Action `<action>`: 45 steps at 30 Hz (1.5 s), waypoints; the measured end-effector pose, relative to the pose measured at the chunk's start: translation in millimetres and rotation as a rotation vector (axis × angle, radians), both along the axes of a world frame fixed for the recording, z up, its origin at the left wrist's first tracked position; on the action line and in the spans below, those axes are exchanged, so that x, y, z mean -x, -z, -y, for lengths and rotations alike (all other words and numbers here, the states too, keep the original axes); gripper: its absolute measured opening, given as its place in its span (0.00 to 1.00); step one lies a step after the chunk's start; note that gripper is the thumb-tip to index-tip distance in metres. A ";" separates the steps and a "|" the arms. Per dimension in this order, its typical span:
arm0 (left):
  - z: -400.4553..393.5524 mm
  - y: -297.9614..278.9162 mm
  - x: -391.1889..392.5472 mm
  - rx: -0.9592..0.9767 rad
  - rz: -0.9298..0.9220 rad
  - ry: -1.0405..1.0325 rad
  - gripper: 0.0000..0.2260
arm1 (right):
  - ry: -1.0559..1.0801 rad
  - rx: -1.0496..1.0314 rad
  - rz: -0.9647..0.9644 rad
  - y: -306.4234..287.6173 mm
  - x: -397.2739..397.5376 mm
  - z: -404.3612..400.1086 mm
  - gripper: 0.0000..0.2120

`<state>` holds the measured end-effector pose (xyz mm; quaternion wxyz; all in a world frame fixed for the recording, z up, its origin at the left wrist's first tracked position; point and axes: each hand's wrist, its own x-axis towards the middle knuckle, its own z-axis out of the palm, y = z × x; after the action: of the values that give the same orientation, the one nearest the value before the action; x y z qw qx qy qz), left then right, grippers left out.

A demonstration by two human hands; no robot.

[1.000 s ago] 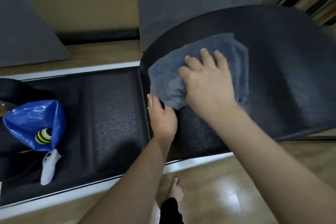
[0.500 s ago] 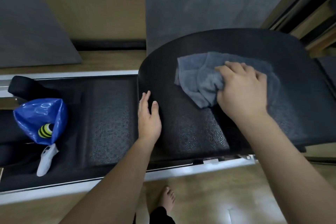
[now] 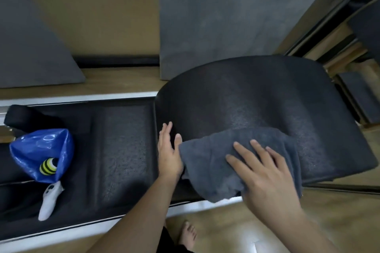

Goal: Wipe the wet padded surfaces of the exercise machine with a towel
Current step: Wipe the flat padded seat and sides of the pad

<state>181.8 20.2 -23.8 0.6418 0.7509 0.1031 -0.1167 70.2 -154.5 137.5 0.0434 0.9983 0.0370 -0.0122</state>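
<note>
A soft, matt grey terry towel [image 3: 216, 162] is seen on the pad [image 3: 257, 96], which is covered in black grained vinyl with a dull sheen, while glossy crinkled blue plastic is shown by the bag [image 3: 39, 150] and polished wood by the floor [image 3: 236, 230].

Tan wall [image 3: 102, 6] behind, grey panels [image 3: 236, 16] leaning against it. Wood-tone floor [image 3: 267, 228], glossy, with a pale light reflection near the bottom. Dark sliding-door frame [image 3: 333, 12] upper right.
</note>
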 end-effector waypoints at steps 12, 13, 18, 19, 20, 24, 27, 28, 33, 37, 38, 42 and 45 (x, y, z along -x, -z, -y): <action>-21.3 7.0 4.0 0.276 -0.417 -0.492 0.16 | 0.005 0.226 -0.166 20.8 -143.8 -85.6 0.23; -25.3 10.4 4.1 0.330 -0.456 -0.535 0.15 | -0.088 0.252 -0.228 28.0 -139.9 -96.7 0.25; -55.5 26.4 6.4 0.554 -0.574 -0.592 0.15 | -0.391 0.292 -0.506 40.2 -88.2 -115.0 0.30; -60.8 28.5 6.6 0.490 -0.561 -0.562 0.13 | -0.423 0.268 -0.515 39.7 -84.2 -110.6 0.29; -64.7 30.2 6.4 0.422 -0.523 -0.541 0.11 | -0.452 0.259 -0.498 41.0 -85.9 -105.2 0.26; -66.0 18.3 -0.3 0.334 -0.279 -0.359 0.09 | -0.422 0.288 -0.393 43.9 -129.4 -103.4 0.21; -59.0 6.6 -9.3 0.305 -0.172 -0.213 0.21 | -0.333 0.386 -0.320 58.4 -173.8 -122.7 0.26; -56.7 3.9 -13.2 0.245 -0.140 -0.197 0.22 | -0.322 0.410 -0.328 66.0 -184.2 -131.4 0.26; -59.2 10.6 8.6 -0.095 0.003 -0.099 0.20 | -0.500 0.478 -0.454 96.0 -167.0 -158.3 0.26; -49.3 8.9 72.0 -0.132 -0.024 -0.112 0.26 | -0.614 0.469 -0.521 79.3 -125.7 -151.6 0.27; -44.7 4.8 85.0 -0.145 0.006 -0.132 0.29 | -0.630 0.467 -0.565 73.8 -117.9 -148.3 0.27; -28.0 -7.3 89.2 -0.176 0.036 -0.238 0.29 | -0.652 0.339 -0.608 62.9 -117.8 -130.5 0.23; -28.2 -10.6 50.6 -0.191 0.004 -0.272 0.24 | -0.609 0.265 -0.515 67.6 -146.3 -122.1 0.15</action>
<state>131.2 48.4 -13.2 0.5776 0.7878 0.2131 -0.0167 216.5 -32.4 69.9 0.1622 0.8920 0.3380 -0.2526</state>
